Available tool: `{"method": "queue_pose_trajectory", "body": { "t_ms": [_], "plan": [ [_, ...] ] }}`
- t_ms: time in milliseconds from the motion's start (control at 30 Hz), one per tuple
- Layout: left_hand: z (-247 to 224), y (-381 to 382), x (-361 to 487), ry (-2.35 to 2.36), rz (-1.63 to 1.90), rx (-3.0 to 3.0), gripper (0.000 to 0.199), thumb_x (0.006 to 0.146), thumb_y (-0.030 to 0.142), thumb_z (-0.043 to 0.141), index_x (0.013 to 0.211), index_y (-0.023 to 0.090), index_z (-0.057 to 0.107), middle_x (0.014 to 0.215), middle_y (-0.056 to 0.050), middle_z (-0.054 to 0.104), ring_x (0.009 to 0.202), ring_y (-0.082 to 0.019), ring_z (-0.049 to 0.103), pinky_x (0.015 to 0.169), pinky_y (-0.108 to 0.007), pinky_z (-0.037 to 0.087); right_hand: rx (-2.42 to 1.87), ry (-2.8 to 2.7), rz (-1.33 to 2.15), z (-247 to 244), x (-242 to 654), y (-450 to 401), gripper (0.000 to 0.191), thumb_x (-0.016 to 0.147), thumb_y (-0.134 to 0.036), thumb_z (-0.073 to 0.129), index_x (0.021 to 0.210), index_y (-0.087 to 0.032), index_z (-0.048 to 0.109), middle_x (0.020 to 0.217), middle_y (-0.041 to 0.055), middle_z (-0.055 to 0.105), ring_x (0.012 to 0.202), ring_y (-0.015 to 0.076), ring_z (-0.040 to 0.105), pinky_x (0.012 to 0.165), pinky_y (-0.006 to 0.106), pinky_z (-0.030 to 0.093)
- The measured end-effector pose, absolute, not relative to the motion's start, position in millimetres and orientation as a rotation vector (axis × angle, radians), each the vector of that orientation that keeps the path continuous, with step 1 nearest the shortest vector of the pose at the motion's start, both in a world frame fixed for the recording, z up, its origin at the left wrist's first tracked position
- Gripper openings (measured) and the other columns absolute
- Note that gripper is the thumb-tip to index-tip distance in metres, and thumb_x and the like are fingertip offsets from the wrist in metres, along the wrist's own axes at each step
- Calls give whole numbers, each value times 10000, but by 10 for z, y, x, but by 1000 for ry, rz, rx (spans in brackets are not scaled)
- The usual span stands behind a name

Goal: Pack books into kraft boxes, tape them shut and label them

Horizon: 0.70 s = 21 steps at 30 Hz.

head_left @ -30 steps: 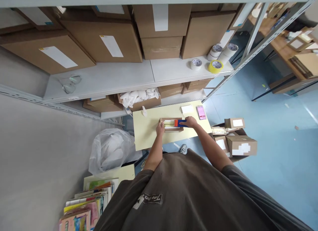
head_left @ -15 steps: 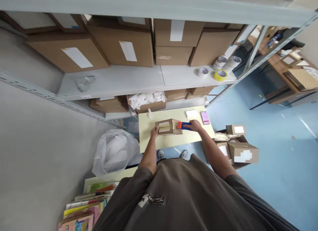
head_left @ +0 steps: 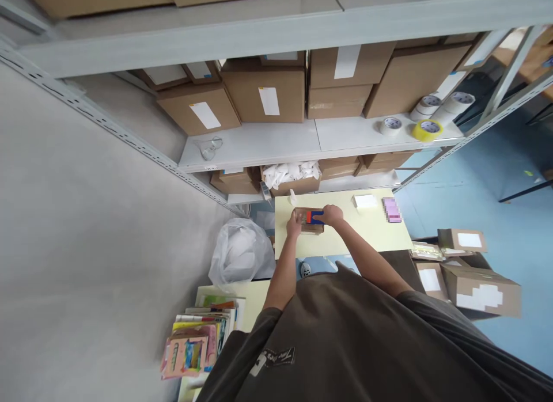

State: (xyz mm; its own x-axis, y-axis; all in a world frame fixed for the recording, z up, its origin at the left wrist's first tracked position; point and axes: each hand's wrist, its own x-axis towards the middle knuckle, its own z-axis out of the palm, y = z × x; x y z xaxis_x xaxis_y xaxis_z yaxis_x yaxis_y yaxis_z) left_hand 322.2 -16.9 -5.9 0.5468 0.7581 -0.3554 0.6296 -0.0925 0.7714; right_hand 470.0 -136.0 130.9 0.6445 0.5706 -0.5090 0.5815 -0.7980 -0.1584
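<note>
Books (head_left: 194,350): stacked well left of my table and nearer me, spines and covers mixed.
Bag (head_left: 242,258): white plastic, bulging, on the floor just beside my table's left edge.
Left hand (head_left: 294,224): my fingers are curled against the left end of the box, steadying it on the table.
Box (head_left: 309,220): small, brown cardboard, lying on the table's left part, between my two hands.
Dispenser (head_left: 314,216): blue and red, pressed on top of the box.
Right hand (head_left: 332,215): my fingers are wrapped round the dispenser's handle, gripping it.
Table (head_left: 371,241): pale yellow, in front of me, below the shelf.
Pad (head_left: 365,201): white, on the table's far side, right of my hands.
Phone (head_left: 391,209): pink, just right of the pad, near the table's right edge.
Tape rolls (head_left: 425,128): white ones and one yellow, on the shelf above the table's right end.
Parcels (head_left: 466,269): labelled brown cartons, piled right of the table on the floor.
</note>
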Motion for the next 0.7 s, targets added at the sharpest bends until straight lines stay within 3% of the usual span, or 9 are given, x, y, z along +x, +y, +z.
{"method": "queue_pose_trajectory", "body": {
  "t_ms": [167,400,567,700],
  "plan": [
    [-93,-717,3584,1121,81,1859,692,1055,611,513,1657,276,442,1440,-99,723,1301,-290,696,1106,-399,524,2847,931,-844,1286,5054,-1924,636,864,-728,761,1138,-156,798,1126,182,796,1053,295,752,809,296,532],
    [-144,-1712,4170,1022,-65,1958,614,1092,507,473,1648,249,437,1390,-134,744,1220,-295,732,1023,-373,543,2920,826,-938,1185,5637,-3377,631,853,-806,704,923,-189,813,948,130,803,867,254,742,647,277,438],
    [-160,-1730,4302,972,-33,1971,550,1085,457,511,1584,226,513,1438,-142,714,1301,-285,692,1069,-365,527,2994,677,-895,1147,5979,-4386,627,815,-813,724,883,-195,800,881,120,782,822,255,710,633,284,397],
    [-258,-1438,4263,916,57,1869,490,1065,445,565,1506,230,585,1413,-123,730,1320,-263,681,1110,-360,519,3011,638,-886,1113,6009,-4518,619,855,-794,690,885,-185,794,870,118,780,784,244,698,627,285,390]
  ]
}}
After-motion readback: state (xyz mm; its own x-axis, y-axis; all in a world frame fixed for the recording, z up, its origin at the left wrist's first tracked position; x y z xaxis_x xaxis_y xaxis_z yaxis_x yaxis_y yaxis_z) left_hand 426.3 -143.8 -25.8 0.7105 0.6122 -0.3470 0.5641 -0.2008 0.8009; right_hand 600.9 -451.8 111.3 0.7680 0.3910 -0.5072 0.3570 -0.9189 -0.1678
